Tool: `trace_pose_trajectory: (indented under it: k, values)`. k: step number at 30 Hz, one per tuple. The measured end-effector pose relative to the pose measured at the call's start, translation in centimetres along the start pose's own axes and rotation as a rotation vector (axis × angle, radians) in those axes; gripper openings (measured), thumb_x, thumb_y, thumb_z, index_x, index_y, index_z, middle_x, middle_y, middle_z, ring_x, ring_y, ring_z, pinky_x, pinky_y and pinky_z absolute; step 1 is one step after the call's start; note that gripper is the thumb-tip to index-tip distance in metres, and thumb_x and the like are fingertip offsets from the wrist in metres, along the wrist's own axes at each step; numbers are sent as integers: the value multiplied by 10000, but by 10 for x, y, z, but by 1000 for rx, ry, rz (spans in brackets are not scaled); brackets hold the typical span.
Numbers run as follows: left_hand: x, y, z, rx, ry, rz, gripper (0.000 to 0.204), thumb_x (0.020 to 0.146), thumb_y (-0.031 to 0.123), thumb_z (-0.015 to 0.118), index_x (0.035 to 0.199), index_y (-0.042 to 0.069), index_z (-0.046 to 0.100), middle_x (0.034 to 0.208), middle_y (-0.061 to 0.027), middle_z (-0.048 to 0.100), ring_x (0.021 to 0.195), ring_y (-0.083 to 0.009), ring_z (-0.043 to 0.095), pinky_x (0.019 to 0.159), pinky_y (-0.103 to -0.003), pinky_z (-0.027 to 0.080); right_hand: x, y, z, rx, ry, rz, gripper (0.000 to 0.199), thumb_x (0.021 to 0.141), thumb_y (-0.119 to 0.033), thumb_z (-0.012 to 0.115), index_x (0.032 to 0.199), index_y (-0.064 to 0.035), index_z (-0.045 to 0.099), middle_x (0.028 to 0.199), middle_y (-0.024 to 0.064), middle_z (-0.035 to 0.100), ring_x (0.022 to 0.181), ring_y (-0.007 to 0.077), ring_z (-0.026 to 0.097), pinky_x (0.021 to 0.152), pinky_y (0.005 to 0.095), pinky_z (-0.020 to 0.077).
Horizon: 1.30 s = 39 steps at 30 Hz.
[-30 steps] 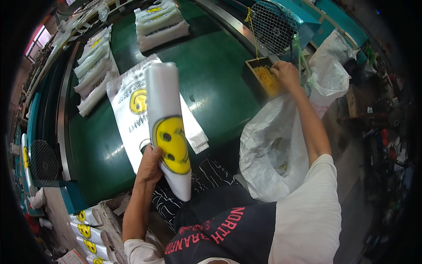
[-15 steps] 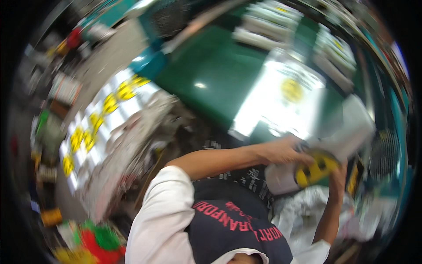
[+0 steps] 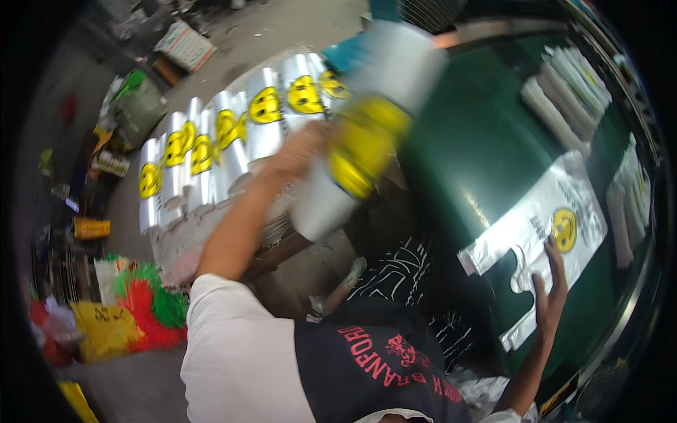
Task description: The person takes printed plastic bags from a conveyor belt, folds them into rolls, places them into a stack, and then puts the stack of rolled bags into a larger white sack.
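My left hand (image 3: 307,149) grips a folded bundle of white plastic bags (image 3: 368,141) with a yellow smiley face on it, held in the air and smeared by motion. Beneath and to its left lies a row of similar folded bag bundles (image 3: 224,134), side by side on a low stand. On the green table to the right, white T-shirt-style plastic bags (image 3: 532,215) are spread flat, handles toward me. My right hand (image 3: 550,295) touches their handle end, thumb and fingers apart, holding nothing.
More folded bag bundles lie on the green table (image 3: 472,148), at its far side (image 3: 575,95) and right edge (image 3: 627,201). Red and green plastic strands (image 3: 151,307) and a yellow bag (image 3: 106,330) sit at lower left. A carton (image 3: 185,49) stands on the floor behind.
Both hands were on the bundle at the right. My left hand has carried it leftward toward the row; my right hand has let go and rests on the flat bags. The view has turned.
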State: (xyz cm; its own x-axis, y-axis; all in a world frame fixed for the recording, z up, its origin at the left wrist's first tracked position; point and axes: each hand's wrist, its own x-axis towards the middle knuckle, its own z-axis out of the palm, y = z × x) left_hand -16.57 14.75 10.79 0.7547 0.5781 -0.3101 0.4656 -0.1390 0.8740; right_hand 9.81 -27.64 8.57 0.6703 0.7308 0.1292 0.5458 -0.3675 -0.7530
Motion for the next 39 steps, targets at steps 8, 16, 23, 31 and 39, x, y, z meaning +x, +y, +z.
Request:
trace_pose_trajectory:
  k: [8, 16, 23, 31, 39]
  values:
    - [20, -91, -140, 1549, 1010, 368, 541, 864, 258, 648, 1278, -36, 461, 1273, -210, 500, 1107, -334, 510, 958, -396, 396, -10, 97, 29, -611, -36, 71, 405, 714, -243, 769, 979, -33, 546, 1400, 173, 412, 1258, 371, 399, 1012, 447, 335]
    - [75, 41, 270, -108, -289, 443, 695, 851, 225, 662, 1425, 88, 294, 1345, -215, 406, 1206, -293, 467, 901, -367, 478, -10, 92, 7, 157, 113, 246, 209, 903, -220, 581, 887, -20, 525, 1337, 125, 519, 1214, 253, 476, 1024, 338, 347]
    - [87, 56, 378, -643, -436, 113, 723, 868, 267, 652, 1454, 133, 250, 1284, -212, 437, 1105, -246, 492, 866, -375, 458, -54, 91, 8, 145, -27, 131, 495, 859, -356, 631, 1212, -38, 490, 1375, 159, 458, 1258, 289, 432, 1065, 396, 302]
    - [2, 18, 306, 85, -701, 76, 554, 788, 23, 592, 1323, -34, 458, 678, 20, 480, 573, -55, 448, 508, -214, 381, -192, 118, -45, -740, -189, 347, 1127, 547, -304, 834, 1462, -128, 201, 1523, 156, 166, 1402, 357, 159, 1104, 578, 170]
    - [29, 78, 370, -175, -764, -140, 501, 929, 249, 499, 1301, -80, 427, 959, -113, 628, 819, -148, 606, 651, -246, 485, -160, 132, -68, -345, 67, 27, 334, 737, -27, 617, 1069, -59, 625, 1177, 115, 600, 1097, 307, 547, 894, 396, 432]
